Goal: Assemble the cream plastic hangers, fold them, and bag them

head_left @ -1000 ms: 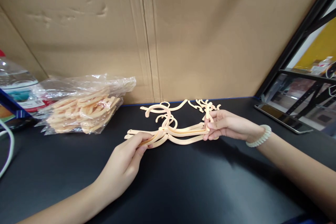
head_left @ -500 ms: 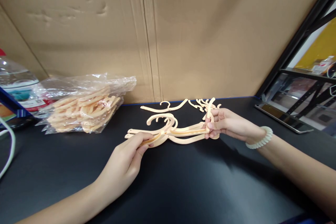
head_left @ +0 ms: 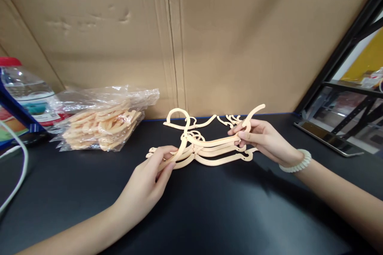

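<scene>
Holding hangers: left hand, right hand

Right hand sits higher off the counter now, pulling the right end of the top hanger up and clear of the stack. Its hook stands taller. The curved piece in the right grip goes from upright to slanting up-right.

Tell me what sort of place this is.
Probably a packing or assembly workbench. A cardboard sheet walls off the black tabletop, and a clear bag of small plastic hangers lies on it. The left hand and right hand grip loose hangers, with black metal racking alongside.
</scene>
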Tool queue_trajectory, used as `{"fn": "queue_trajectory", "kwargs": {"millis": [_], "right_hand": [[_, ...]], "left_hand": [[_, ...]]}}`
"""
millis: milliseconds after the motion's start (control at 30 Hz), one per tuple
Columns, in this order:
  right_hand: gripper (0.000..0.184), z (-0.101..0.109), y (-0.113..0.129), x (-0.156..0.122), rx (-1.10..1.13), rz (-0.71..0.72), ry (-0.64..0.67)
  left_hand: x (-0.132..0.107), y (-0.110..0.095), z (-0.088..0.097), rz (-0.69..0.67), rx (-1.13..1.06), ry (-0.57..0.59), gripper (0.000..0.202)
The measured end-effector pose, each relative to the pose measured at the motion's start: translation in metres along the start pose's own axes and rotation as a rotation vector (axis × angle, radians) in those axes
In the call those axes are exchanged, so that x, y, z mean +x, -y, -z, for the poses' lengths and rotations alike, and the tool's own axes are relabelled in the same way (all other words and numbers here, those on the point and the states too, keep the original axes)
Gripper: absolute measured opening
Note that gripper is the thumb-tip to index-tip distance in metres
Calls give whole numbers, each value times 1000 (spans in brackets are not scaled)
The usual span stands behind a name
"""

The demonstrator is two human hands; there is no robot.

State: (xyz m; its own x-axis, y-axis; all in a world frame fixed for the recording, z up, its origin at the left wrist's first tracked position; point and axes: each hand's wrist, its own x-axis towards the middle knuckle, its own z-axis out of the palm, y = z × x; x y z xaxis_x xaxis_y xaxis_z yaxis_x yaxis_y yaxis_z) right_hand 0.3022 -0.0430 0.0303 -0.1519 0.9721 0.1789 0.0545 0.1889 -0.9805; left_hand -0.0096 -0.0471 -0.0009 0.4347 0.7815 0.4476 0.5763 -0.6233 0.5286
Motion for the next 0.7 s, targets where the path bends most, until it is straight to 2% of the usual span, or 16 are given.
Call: {"fn": "queue_trajectory", "kwargs": {"millis": [167,300,400,500,567,633,700], "right_hand": [[21,22,2,5,101,31,-73],[21,46,2,9,6,45,-59],[18,62,3,10,-201,-18,112],[15,72,5,10,-399,-102,370],[16,75,5,10,-483,-135,497],[16,75,5,10,-556,-143,559],[18,73,4,10,-628,-157,559]], "left_hand": [[3,5,4,61,126,-57,24],[7,6,15,98,193,-64,27],[6,2,22,43,325,-13,23],[1,-4,22,-102,511,104,21],[-3,-9,17,-202,595,159,24],[-7,-12,12,-295,661,178,24],[-9,-14,8,-375,711,183,23]]}}
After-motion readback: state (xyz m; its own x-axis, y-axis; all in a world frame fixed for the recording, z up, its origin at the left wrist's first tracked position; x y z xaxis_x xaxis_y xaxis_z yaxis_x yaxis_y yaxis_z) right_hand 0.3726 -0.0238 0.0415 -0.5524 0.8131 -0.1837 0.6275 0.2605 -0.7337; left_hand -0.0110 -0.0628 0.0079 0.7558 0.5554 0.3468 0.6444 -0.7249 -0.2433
